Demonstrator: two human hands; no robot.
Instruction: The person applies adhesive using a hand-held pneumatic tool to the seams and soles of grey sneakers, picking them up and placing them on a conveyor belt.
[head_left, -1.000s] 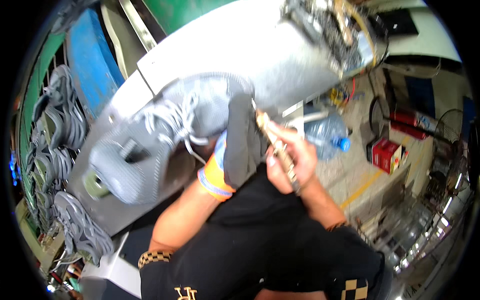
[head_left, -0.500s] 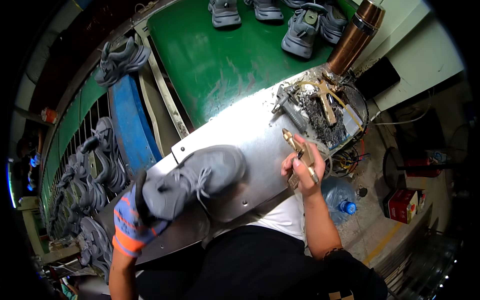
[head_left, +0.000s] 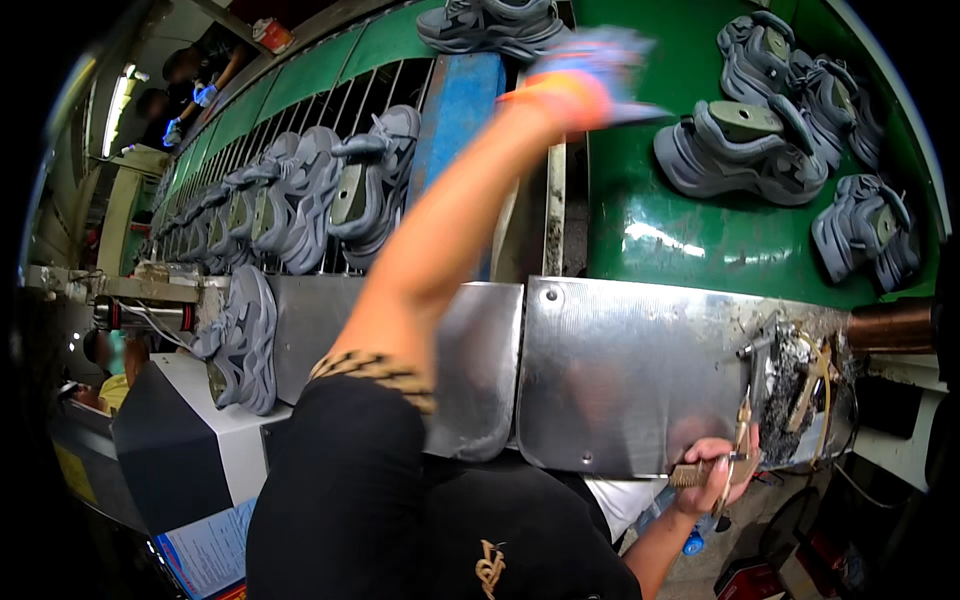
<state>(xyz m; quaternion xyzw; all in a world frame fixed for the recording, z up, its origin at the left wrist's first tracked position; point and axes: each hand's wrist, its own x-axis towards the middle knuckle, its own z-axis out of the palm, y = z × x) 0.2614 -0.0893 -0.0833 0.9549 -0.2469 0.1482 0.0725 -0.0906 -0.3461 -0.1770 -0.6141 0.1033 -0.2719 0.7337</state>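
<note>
L hand (head_left: 590,75) in its orange-and-blue work glove was motion-blurred, stretched far out over the green conveyor belt (head_left: 700,250); fingers smeared, so can't tell if it was clenched, released or grasping anything. Nearest it: the grey lace-up sneakers on yellowish lasts (head_left: 745,145), just to its right on the belt, apart from the glove. More grey pairs sat further right, one at the top edge cut off by the frame.

R hand (head_left: 715,475) was low at the near edge of the scratched sheet-metal bench top (head_left: 630,370), clenched round a small brass-coloured hand tool (head_left: 735,455); the tool's tip was hard to make out against the sooty, glue-crusted metal fixture (head_left: 795,385) beside it.

The bare L forearm and black sleeve hid much of the bench middle. Left of the arm, a row of grey sneakers on a wire rack (head_left: 300,195) ran back; a single grey sneaker (head_left: 240,340) lay on its side by a white-topped box. Far back-left, other workers' blue-gloved hands, tiny & indistinct.
</note>
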